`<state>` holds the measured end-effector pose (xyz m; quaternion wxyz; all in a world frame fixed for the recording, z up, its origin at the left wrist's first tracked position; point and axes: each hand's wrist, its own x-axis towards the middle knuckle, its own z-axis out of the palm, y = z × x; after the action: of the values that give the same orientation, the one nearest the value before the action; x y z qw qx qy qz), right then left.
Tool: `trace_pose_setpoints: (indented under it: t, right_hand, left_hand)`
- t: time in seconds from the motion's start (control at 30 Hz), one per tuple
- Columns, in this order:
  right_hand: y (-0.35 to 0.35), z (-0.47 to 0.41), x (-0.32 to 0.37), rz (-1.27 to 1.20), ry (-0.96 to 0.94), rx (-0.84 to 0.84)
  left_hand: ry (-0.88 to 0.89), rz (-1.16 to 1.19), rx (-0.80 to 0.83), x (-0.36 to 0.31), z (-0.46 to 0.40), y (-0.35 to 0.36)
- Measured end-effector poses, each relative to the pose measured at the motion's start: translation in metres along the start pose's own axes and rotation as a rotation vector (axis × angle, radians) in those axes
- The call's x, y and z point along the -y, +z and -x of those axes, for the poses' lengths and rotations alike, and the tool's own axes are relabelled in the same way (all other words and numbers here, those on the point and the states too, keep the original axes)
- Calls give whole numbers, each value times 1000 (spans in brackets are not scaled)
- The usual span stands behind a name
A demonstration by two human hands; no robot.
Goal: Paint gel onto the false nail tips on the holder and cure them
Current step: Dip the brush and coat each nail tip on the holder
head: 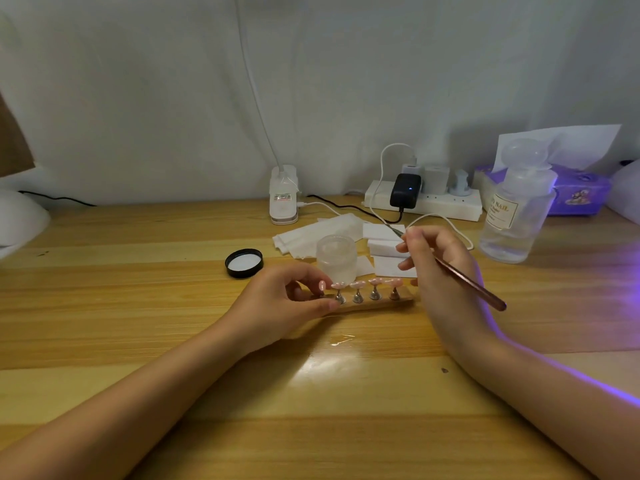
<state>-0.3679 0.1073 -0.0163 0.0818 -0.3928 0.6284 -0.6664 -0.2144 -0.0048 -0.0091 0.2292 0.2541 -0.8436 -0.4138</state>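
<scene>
Holding the left end of the holder (372,304), the left hand (287,299) has its fingers curled and pinches the first stand, mid frame on the worktop (138,306). Five pink tips (356,284) sit in a row just right of those fingers. They look light and easy to knock, so grip the base. The right hand (440,271) pinches a brush (467,278), just above the right-end tips.
</scene>
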Motion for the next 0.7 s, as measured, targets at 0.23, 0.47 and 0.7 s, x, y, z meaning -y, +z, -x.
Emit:
trace_pose_setpoints:
  t: [0.23,0.47,0.7]
  right_hand:
    - [1,-2,-5,29,42,30]
    - [2,-4,-9,57,51,77]
    - [1,-4,-10,91,59,101]
  left_hand:
    - [22,-13,12,-1,-5,5]
    - [86,-8,-35,-1,-6,8]
    - [210,-61,-87,0,-3,10]
